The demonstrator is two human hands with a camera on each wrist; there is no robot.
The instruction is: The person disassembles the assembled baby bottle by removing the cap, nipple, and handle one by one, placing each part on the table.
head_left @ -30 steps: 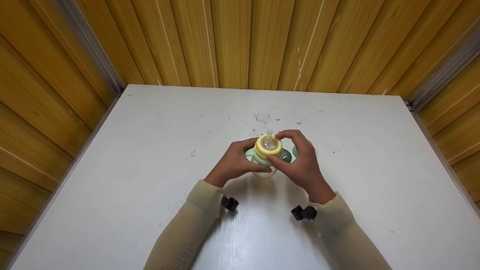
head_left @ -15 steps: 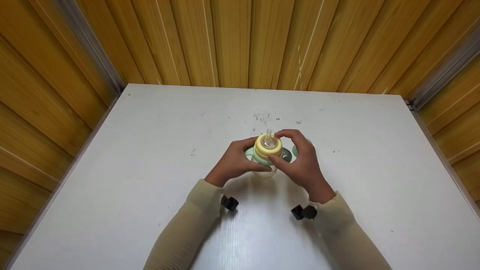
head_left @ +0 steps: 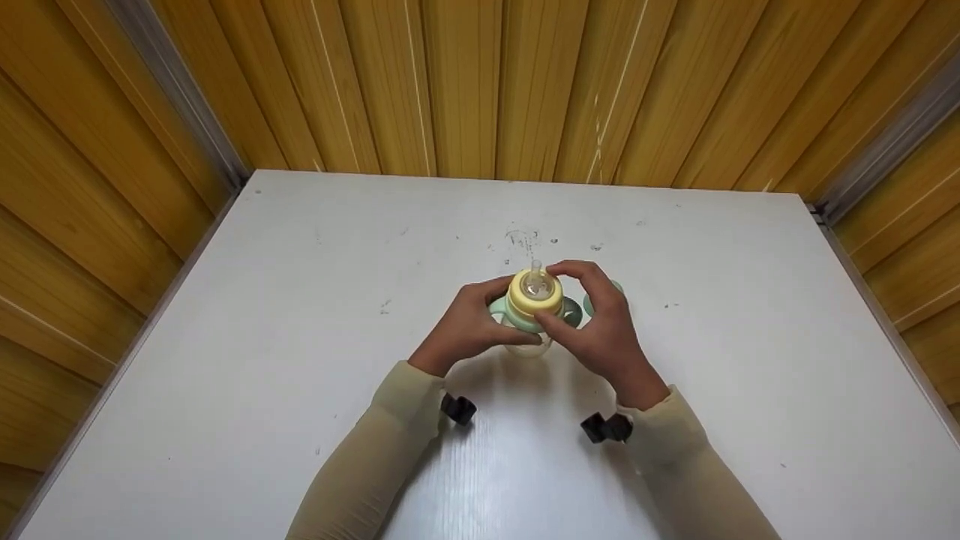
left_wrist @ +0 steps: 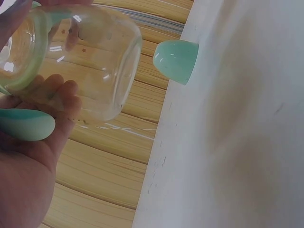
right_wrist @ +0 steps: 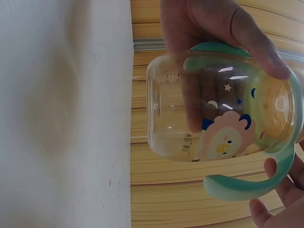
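Note:
In the head view, a clear baby bottle (right_wrist: 164,109) with a printed cartoon animal is held upright above the table. It has a yellow collar (head_left: 536,304), a clear nipple (head_left: 536,269) on top and two green handles (right_wrist: 240,187). My left hand (head_left: 466,324) grips the bottle's body just under the collar, thumb in front and fingers behind. From the other side, my right hand (head_left: 600,324) pinches the collar between thumb and forefinger. Just behind the right hand a green dome-shaped cap (left_wrist: 175,61) stands on the table, partly hidden in the head view.
The white table (head_left: 300,360) has scattered dark marks near its middle. Wood-patterned panels (head_left: 465,90) rise along its back and both sides. A small black camera (head_left: 458,409) sits at each wrist, above the table surface.
Both hands and the bottle stay almost where they were. Only a very slight shift of the whole head view shows.

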